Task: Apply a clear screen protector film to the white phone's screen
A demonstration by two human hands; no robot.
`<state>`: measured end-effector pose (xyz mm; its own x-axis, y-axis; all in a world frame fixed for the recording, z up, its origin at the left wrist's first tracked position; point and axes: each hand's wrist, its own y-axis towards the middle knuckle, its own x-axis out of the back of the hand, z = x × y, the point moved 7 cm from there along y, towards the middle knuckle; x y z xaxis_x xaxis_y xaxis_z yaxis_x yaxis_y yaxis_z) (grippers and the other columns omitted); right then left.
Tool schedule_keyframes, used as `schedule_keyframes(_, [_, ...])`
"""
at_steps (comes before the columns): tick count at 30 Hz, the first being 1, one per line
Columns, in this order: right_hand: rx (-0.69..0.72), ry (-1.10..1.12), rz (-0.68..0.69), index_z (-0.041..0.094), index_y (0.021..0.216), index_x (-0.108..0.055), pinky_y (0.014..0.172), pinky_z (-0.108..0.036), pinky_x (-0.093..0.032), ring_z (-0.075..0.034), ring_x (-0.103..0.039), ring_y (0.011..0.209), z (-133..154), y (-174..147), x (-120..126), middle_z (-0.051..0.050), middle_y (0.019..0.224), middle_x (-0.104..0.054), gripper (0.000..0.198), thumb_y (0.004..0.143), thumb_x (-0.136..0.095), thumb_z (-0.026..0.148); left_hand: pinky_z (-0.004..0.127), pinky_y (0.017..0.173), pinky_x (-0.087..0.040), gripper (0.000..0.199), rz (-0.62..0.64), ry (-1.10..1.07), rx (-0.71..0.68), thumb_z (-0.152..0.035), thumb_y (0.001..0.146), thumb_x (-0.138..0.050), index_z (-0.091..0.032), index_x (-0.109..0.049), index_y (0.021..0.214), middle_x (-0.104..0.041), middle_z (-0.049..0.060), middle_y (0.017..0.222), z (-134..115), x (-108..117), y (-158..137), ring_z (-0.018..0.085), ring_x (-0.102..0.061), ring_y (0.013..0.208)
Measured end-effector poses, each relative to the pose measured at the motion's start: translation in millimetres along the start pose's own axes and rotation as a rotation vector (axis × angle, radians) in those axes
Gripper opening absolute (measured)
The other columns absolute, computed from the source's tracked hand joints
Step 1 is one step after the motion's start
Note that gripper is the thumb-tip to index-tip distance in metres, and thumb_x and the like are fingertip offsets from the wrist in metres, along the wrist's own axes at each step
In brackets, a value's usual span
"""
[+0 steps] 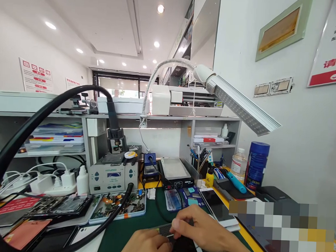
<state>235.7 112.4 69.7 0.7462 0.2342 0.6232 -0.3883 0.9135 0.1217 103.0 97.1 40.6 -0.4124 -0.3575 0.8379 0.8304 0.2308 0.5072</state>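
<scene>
At the bottom middle lies a dark-screened phone (182,249) with a pale edge on its right side. My left hand (147,244) is closed at the phone's left side, its fingers curled against it. Over the phone's top edge, my right hand (195,224) has thumb and fingers pinched together; whatever sits between them is hidden. A dark textured pad (165,229) shows beneath the phone, on a green mat (118,233). Just beyond my right hand are a white phone (218,206) with a dark screen and a small clear plastic box (172,200).
A thick black hose (40,116) arcs across the left side from a hot-air station (112,175). Behind the hands stand a tray of small parts (125,204), a heating plate (177,169) and a soldering station (150,166). A lamp (241,103) hangs overhead. Bottles (238,162) stand right.
</scene>
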Motion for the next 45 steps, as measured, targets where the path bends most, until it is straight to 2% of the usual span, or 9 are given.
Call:
schedule_keyframes(4, [0.070, 0.111, 0.055, 0.015, 0.097, -0.081, 0.074, -0.029, -0.049, -0.023, -0.068, 0.082, 11, -6, 8, -0.009, 0.089, -0.077, 0.055, 0.088, -0.060, 0.065, 0.031, 0.046, -0.038, 0.017, -0.055, 0.129, 0.051, -0.006, 0.080, -0.056, -0.022, -0.063, 0.078, -0.066, -0.003, 0.063, 3, 13, 2, 0.019, -0.061, 0.052])
schedule_keyframes(8, [0.076, 0.053, -0.046, 0.019, 0.100, -0.080, 0.084, -0.033, -0.051, -0.026, -0.067, 0.093, 14, -8, 16, -0.008, 0.100, -0.077, 0.041, 0.071, -0.082, 0.049, 0.032, 0.052, -0.049, 0.024, -0.049, 0.164, 0.113, -0.001, 0.073, -0.052, -0.019, -0.063, 0.084, -0.068, 0.002, 0.071, 12, 36, 6, 0.022, -0.064, 0.061])
schedule_keyframes(14, [0.091, -0.016, -0.282, 0.021, 0.090, -0.081, 0.079, -0.030, -0.050, -0.020, -0.068, 0.085, 10, -2, 22, -0.005, 0.090, -0.077, 0.014, 0.086, -0.068, 0.026, 0.040, 0.067, -0.059, 0.030, -0.114, 0.139, 0.169, 0.000, 0.081, -0.045, -0.018, -0.061, 0.099, -0.068, 0.006, 0.080, 27, 57, 6, 0.026, -0.067, 0.078])
schedule_keyframes(20, [0.128, 0.155, -0.377, 0.021, 0.088, -0.083, 0.072, -0.028, -0.050, -0.020, -0.068, 0.081, 9, -2, 45, -0.005, 0.087, -0.078, 0.012, 0.085, -0.076, 0.030, 0.050, 0.102, -0.050, 0.038, -0.454, 0.072, 0.298, -0.017, 0.097, -0.052, -0.021, -0.049, 0.134, -0.058, 0.015, 0.132, 35, 94, -5, 0.032, -0.052, 0.127])
schedule_keyframes(24, [0.046, 0.528, -0.609, 0.015, 0.097, -0.081, 0.069, -0.031, -0.056, -0.020, -0.069, 0.070, -15, 0, 74, -0.007, 0.081, -0.078, 0.031, 0.077, -0.085, 0.038, 0.050, 0.103, -0.047, 0.038, -0.753, -0.001, 0.500, -0.021, 0.098, -0.053, -0.022, -0.048, 0.136, -0.052, 0.014, 0.132, 50, 121, -24, 0.032, -0.051, 0.127])
schedule_keyframes(27, [0.009, 0.671, -0.735, 0.014, 0.108, -0.076, 0.074, -0.033, -0.060, -0.022, -0.072, 0.080, -28, 12, 86, -0.006, 0.082, -0.077, 0.040, 0.077, -0.085, 0.038, 0.049, 0.097, -0.050, 0.033, -0.790, -0.018, 0.558, -0.024, 0.099, -0.052, -0.023, -0.050, 0.132, -0.053, 0.013, 0.128, 57, 119, -30, 0.031, -0.053, 0.121])
schedule_keyframes(31, [-0.089, 0.873, -0.784, 0.012, 0.104, -0.072, 0.075, -0.032, -0.062, -0.020, -0.072, 0.078, -46, 40, 86, -0.004, 0.080, -0.074, 0.025, 0.084, -0.080, 0.025, 0.044, 0.086, -0.056, 0.028, -0.721, -0.067, 0.580, -0.026, 0.100, -0.051, -0.024, -0.053, 0.128, -0.051, 0.013, 0.128, 62, 104, -29, 0.030, -0.052, 0.121])
schedule_keyframes(37, [-0.266, 1.100, -0.693, 0.016, 0.121, -0.063, 0.079, -0.039, -0.060, -0.020, -0.069, 0.093, -76, 75, 67, -0.007, 0.117, -0.068, 0.027, 0.099, -0.064, 0.032, 0.048, 0.088, -0.058, 0.025, -0.704, -0.111, 0.638, -0.027, 0.100, -0.050, -0.023, -0.057, 0.124, -0.052, 0.013, 0.124, 66, 91, -30, 0.031, -0.055, 0.118])
schedule_keyframes(45, [-0.377, 1.179, -0.646, 0.017, 0.126, -0.061, 0.085, -0.043, -0.059, -0.023, -0.067, 0.102, -93, 78, 49, -0.009, 0.125, -0.065, 0.032, 0.098, -0.065, 0.033, 0.048, 0.088, -0.058, 0.024, -0.640, -0.117, 0.612, -0.023, 0.098, -0.050, -0.023, -0.059, 0.121, -0.053, 0.014, 0.124, 61, 78, -25, 0.031, -0.056, 0.117])
